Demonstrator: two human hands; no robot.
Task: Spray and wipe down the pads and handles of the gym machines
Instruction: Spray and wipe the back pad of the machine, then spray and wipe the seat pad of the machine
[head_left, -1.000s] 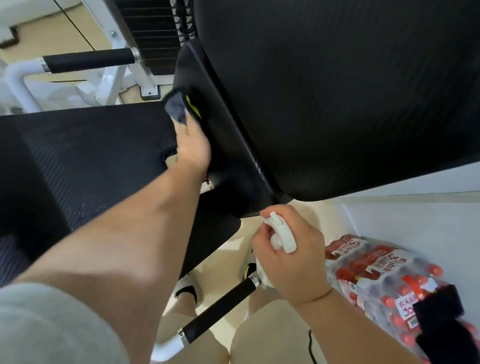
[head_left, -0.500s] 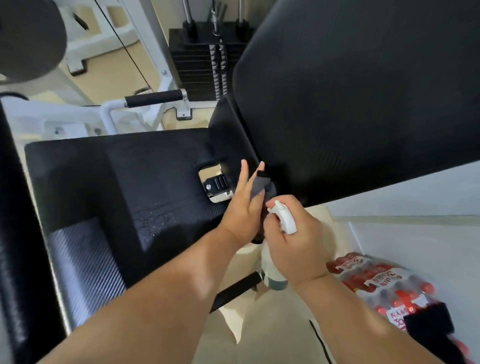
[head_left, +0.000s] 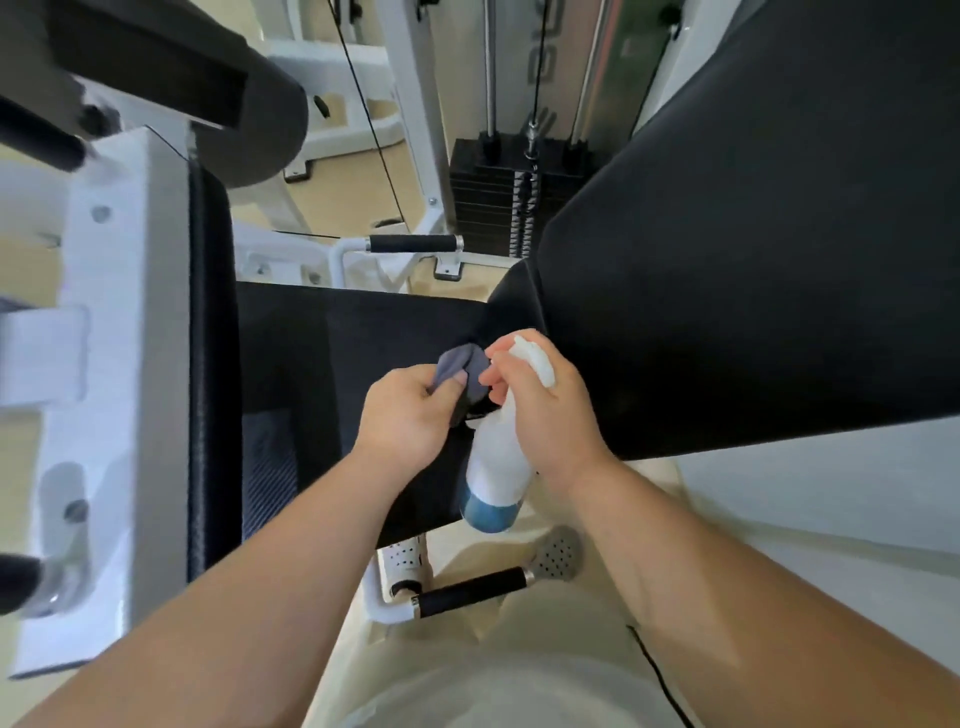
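Observation:
My left hand (head_left: 410, 410) is closed on a bunched grey cloth (head_left: 457, 366), held over the black seat pad (head_left: 363, 332). Right beside it my right hand (head_left: 545, 405) grips a white spray bottle (head_left: 498, 467) with blue liquid at its bottom; the nozzle end points up and away. The fingertips of both hands almost touch at the cloth. A large black back pad (head_left: 753, 260) rises at the right. One black handle (head_left: 413, 243) sticks out behind the seat, another black handle (head_left: 472, 592) lies below it near my legs.
The white machine frame (head_left: 119, 364) with a narrow black pad stands close at the left, blurred. A weight stack (head_left: 493, 202) with cables sits at the back. A round dark roller pad (head_left: 260, 119) hangs at the top left. A pale wall runs along the right.
My left hand has come off the back pad's edge with the cloth and drawn back beside the bottle. My head has risen, so more of the machine shows.

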